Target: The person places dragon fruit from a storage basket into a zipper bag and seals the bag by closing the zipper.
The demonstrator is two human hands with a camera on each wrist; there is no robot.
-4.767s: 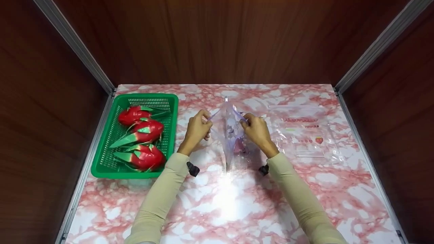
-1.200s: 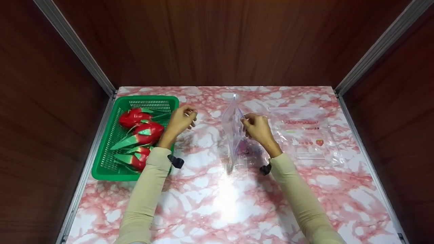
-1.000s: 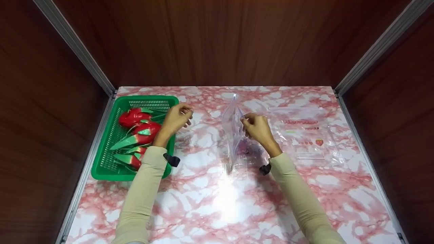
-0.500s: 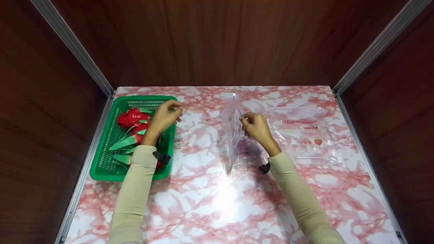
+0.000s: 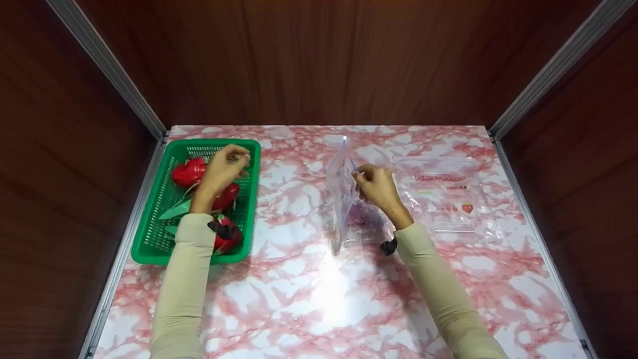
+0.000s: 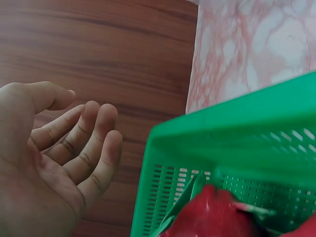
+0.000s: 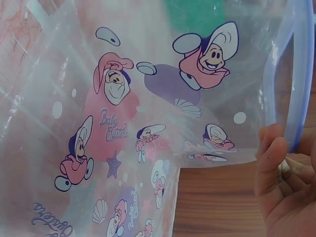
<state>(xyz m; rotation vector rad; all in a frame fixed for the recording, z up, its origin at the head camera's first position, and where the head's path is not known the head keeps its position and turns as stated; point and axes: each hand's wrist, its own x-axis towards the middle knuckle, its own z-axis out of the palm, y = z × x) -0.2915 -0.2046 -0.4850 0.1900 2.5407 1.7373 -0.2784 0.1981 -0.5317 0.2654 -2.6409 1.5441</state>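
My left hand (image 5: 222,170) hovers over the green basket (image 5: 254,199) with loosely bent fingers and nothing in them. In the left wrist view its palm and fingers (image 6: 94,148) show bare beside the basket's rim. Inside the basket lie red dragon fruits with green leaves, one at the back (image 5: 188,172), one in the middle (image 5: 227,197) partly behind my wrist, one in front (image 5: 229,237). My right hand (image 5: 377,189) pinches the purple zip edge of a clear zip bag (image 5: 340,189), which stands upright with its mouth parted. Cartoon oysters are printed on the bag (image 7: 143,108).
A second clear zip bag (image 5: 443,199) with red lettering and a strawberry print lies flat on the right. The pink marbled table (image 5: 289,299) is enclosed by dark wood panels (image 5: 319,65) at the back and sides.
My left hand has let go of the bag's other edge and moved left, over the basket. The right hand has kept its pinch, staying nearly still lately.
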